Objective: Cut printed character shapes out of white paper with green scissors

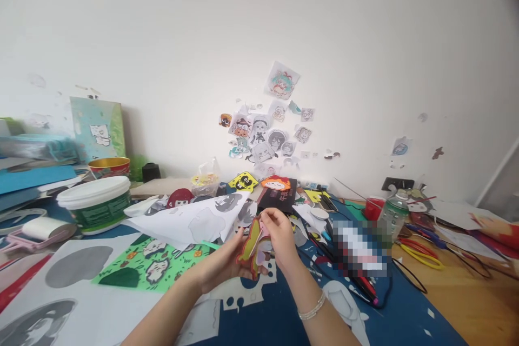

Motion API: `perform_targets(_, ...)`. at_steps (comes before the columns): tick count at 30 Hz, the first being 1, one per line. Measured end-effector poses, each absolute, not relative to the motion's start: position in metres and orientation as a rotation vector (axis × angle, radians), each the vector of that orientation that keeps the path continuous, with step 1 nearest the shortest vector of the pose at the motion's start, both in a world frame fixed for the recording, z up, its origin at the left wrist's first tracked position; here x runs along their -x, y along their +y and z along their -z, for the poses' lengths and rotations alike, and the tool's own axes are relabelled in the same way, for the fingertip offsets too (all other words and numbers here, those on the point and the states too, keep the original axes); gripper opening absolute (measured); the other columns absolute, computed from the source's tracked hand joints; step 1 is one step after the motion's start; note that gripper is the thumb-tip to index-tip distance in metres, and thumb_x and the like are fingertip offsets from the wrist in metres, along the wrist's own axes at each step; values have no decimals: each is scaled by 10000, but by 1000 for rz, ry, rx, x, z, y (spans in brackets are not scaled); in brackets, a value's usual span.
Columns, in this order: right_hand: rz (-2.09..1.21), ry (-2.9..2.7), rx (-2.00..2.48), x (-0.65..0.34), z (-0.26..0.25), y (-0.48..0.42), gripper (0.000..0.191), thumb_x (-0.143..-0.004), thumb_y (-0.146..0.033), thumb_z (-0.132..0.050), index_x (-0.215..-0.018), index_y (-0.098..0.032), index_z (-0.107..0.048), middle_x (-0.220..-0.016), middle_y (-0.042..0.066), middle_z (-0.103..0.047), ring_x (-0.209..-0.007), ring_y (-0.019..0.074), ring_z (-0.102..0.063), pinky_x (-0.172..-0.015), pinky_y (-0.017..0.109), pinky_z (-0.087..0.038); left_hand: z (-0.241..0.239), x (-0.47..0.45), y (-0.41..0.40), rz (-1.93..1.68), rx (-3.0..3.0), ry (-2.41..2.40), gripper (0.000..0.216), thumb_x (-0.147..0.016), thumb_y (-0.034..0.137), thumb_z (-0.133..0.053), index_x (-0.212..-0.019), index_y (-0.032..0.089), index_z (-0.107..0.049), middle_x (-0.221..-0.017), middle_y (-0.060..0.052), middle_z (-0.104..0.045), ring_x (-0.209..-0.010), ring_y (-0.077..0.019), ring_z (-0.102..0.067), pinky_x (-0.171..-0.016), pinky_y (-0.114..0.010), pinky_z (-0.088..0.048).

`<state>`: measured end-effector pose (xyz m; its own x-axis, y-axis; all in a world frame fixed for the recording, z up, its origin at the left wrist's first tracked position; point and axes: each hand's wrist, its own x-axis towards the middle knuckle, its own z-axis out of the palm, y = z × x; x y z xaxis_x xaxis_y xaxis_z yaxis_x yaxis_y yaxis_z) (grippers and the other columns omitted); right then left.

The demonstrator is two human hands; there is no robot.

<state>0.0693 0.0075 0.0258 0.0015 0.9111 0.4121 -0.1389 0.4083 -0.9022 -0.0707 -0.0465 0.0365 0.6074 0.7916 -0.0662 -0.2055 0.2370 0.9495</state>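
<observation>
Both my hands meet over the middle of the blue table mat [279, 313]. My left hand [223, 265] grips a small layered cartoon cut-out [254, 247] from below, its red, yellow and pink edges showing. My right hand [279, 238], with a bead bracelet [312, 308] on the wrist, pinches the top of the same cut-out with curled fingers. Just behind the hands lies a large white paper sheet [190, 221] with grey printed shapes.
A white tub with a green label [95, 204] and a gold tin [108, 166] stand at the left. A green printed sheet [150, 262] lies front left. Scissors [421, 254], a plastic bottle [395, 211] and a red cup [373, 208] are at the right. Stickers [267, 130] cover the wall.
</observation>
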Motion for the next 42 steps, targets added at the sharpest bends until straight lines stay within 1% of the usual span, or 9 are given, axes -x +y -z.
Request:
perform_targets(5, -802, -1487, 871, -72, -27, 12, 222, -727, -373, -561, -746, -170, -647, -728, 41, -604, -704, 184, -547, -623, 276, -459, -35, 69, -47, -709, -1102, 570, 503, -799, 575, -346, -1003, 177, -575, -918, -84, -614, -818, -199, -605, -774, -334, -428)
perform_targets(8, -686, -1499, 870, -78, -29, 14, 227, -766, -362, -514, -762, -177, -646, -803, 57, -618, -780, 192, -551, -712, 295, -444, -37, 72, -41, -823, -1020, 533, 551, -802, 584, -323, -1091, 164, -533, -982, -111, -605, -869, -213, -598, -816, -353, -426)
perform_targets(10, -647, -1527, 878, -80, -28, 15, 234, -782, -365, -495, -778, -178, -636, -823, 62, -613, -791, 192, -546, -722, 300, -437, -39, 73, -38, -975, -981, 571, 586, -799, 590, -325, -1199, 181, -449, -1061, -122, -582, -922, -220, -585, -844, -368, -423)
perform_targets(14, -782, -1622, 902, -69, -18, 12, 316, -731, -396, -568, -967, -186, -580, -817, 50, -598, -706, 175, -545, -649, 289, -445, -41, 74, -36, -1205, -1108, 872, 632, -792, 525, -431, -1341, 288, -227, -1324, -85, -405, -1130, -242, -463, -908, -377, -397)
perform_targets(17, -858, -1620, 840, -57, -9, 9, 444, -678, -381, -632, -1062, -197, -504, -833, 38, -592, -659, 153, -543, -600, 269, -450, -38, 73, -38, -1245, -1332, 993, 607, -801, 497, -433, -1342, 316, -224, -1423, -27, -255, -1277, -245, -261, -988, -363, -318)
perform_targets(22, -889, -1593, 777, -50, -7, 3, 475, -689, -337, -631, -1102, -206, -436, -864, 34, -565, -673, 143, -543, -608, 262, -464, -29, 74, -37, -1238, -1527, 970, 560, -847, 501, -301, -1353, 274, -219, -1446, -10, -192, -1325, -212, -112, -1068, -346, -174)
perform_targets(30, -902, -1552, 786, -47, -10, -2, 383, -751, -250, -541, -1100, -204, -390, -827, 24, -535, -674, 146, -544, -581, 260, -452, -28, 72, -37, -1186, -1686, 995, 544, -864, 483, -255, -1362, 279, -173, -1467, 12, -98, -1329, -196, -90, -1072, -349, -171)
perform_targets(39, -834, -1537, 774, -48, -7, 0, 582, -672, -301, -648, -1166, -225, -352, -887, 21, -492, -617, 112, -508, -577, 252, -453, -22, 71, -34, -1242, -1783, 957, 592, -845, 508, -280, -1368, 250, -184, -1467, -16, -118, -1318, -263, -124, -1060, -378, -198)
perform_targets(42, -847, -1463, 796, -46, -8, -2, 510, -698, -318, -614, -1144, -211, -392, -902, 32, -495, -606, 108, -508, -553, 244, -456, -18, 70, -32, -1289, -1781, 925, 610, -840, 514, -285, -1374, 243, -174, -1467, -25, -119, -1320, -265, -112, -1071, -391, -156)
